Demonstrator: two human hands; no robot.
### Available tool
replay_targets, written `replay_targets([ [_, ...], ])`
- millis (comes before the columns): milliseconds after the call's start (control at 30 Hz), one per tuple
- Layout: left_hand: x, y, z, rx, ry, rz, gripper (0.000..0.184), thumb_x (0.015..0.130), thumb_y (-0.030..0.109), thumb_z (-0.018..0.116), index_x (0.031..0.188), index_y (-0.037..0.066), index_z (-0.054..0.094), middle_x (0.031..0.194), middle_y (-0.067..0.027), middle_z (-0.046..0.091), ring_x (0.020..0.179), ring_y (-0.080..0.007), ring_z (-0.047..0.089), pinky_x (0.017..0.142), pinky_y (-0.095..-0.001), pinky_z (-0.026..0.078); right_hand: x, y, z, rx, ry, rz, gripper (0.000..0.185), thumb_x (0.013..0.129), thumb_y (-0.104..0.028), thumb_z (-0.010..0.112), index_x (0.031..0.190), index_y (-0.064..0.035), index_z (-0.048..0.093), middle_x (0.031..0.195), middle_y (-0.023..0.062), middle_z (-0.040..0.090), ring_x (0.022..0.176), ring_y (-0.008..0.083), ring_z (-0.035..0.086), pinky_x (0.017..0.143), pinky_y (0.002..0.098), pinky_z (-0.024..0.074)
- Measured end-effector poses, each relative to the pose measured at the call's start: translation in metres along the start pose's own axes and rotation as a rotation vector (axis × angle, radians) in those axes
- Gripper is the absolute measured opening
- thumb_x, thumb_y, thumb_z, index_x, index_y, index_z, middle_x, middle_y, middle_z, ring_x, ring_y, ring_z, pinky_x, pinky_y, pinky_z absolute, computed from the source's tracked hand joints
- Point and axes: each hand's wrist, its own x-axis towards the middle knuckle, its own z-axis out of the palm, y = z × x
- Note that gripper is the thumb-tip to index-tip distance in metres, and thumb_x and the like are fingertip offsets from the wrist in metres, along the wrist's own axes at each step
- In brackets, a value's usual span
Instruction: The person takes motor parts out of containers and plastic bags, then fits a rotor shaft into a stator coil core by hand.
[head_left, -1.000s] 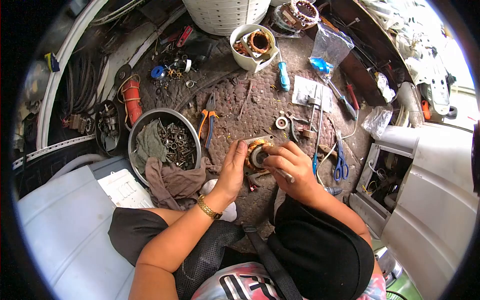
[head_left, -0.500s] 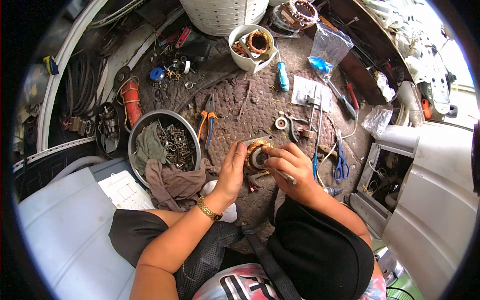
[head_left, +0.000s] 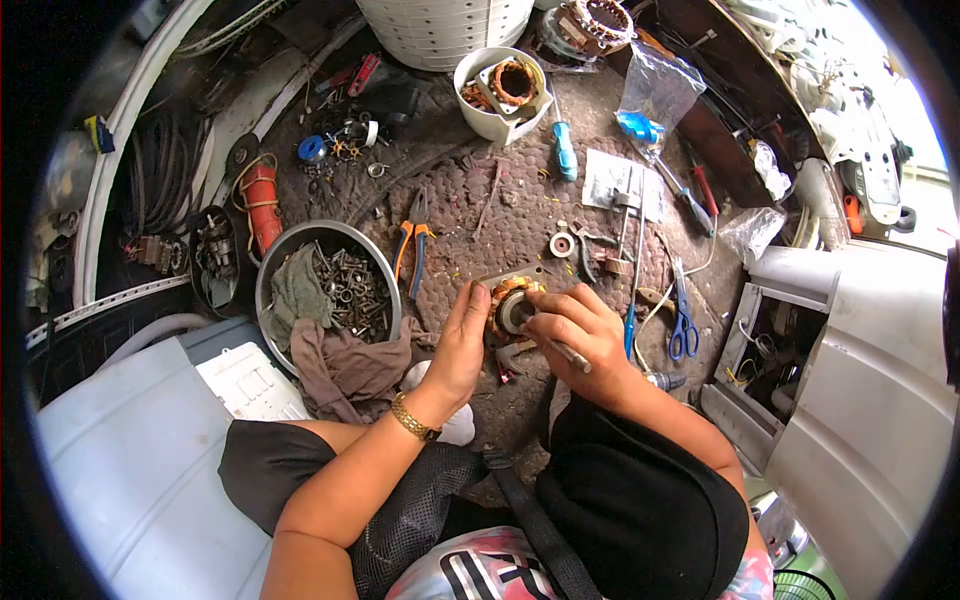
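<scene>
A round motor stator (head_left: pixel 513 306) with copper windings on a flat metal plate is between my hands, above the floor mat. My left hand (head_left: pixel 462 345) is wrapped round its left side, thumb at the top edge. My right hand (head_left: pixel 585 340) is closed in a pinch at the stator's right side, around a thin rod-like tool (head_left: pixel 570 356) whose end sticks out below the fingers. The tool's other end is hidden by my fingers and the stator. Pliers (head_left: pixel 414 243) with orange and blue handles lie beyond my left hand.
A metal bowl (head_left: pixel 266 285) of screws and a brown cloth (head_left: pixel 350 368) are at the left. Blue scissors (head_left: pixel 684 335), screwdrivers (head_left: pixel 565 150) and a metal puller (head_left: pixel 627 225) lie at right and back. A white bucket (head_left: pixel 493 125) holds another stator. An open white appliance housing (head_left: pixel 850 340) stands right.
My right fingers have shifted slightly at the stator. The view has moved a little, and a green basket edge shows more at the bottom right. Both hands keep their hold.
</scene>
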Motion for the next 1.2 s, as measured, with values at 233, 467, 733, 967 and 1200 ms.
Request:
replay_targets([
  [233,0.002,-0.007,-0.006,-0.046,0.012,-0.041,0.043,0.100,0.040,0.033,0.123,0.006,0.049,0.116,-0.0067,0.058,0.104,-0.0159,0.057,0.091,-0.0329,0.046,-0.004,0.004,0.006,0.024,-0.019,0.048,0.032,0.058,-0.003,0.069,0.088,-0.0078,0.060,0.099,0.0092,0.063,0.077,0.0261,0.058,0.065,0.0350,0.0509],
  [467,0.012,-0.025,-0.022,0.109,0.069,0.021,0.043,0.100,0.040,0.035,0.124,0.006,0.047,0.120,-0.0064,0.055,0.107,-0.0154,0.056,0.092,-0.0340,0.045,-0.003,0.000,-0.002,0.127,0.058,0.130,0.027,0.064,0.001,0.071,0.087,-0.0055,0.058,0.093,0.0093,0.063,0.076,0.0265,0.060,0.066,0.0344,0.0503],
  [733,0.029,-0.044,-0.071,0.008,0.276,-0.073,0.045,0.099,0.043,0.036,0.125,0.007,0.044,0.120,-0.0076,0.055,0.110,-0.0205,0.057,0.093,-0.0377,0.048,-0.017,0.052,-0.017,0.985,0.373,0.909,0.017,0.098,-0.023,0.042,0.103,-0.0069,0.042,0.097,0.0090,0.056,0.077,0.0227,0.061,0.069,0.0355,0.0525],
  [967,0.027,-0.039,-0.067,-0.136,0.208,-0.284,0.053,0.095,0.053,0.038,0.128,0.013,0.046,0.125,-0.0055,0.054,0.112,-0.0215,0.056,0.093,-0.0482,0.045,-0.063,0.121,0.017,1.686,0.209,1.367,0.028,0.087,-0.018,0.057,0.111,-0.0117,0.044,0.094,0.0098,0.060,0.079,0.0259,0.061,0.070,0.0452,0.0542],
  [1200,0.022,-0.042,-0.073,-0.139,0.418,-0.335,0.042,0.097,0.044,0.042,0.118,0.010,0.055,0.107,-0.0065,0.065,0.089,-0.0215,0.066,0.076,-0.0359,0.055,-0.045,0.113,0.039,1.771,0.252,1.391,0.045,0.087,-0.011,0.058,0.127,-0.0228,0.042,0.102,0.0147,0.059,0.089,0.0317,0.061,0.079,0.0457,0.0531],
])
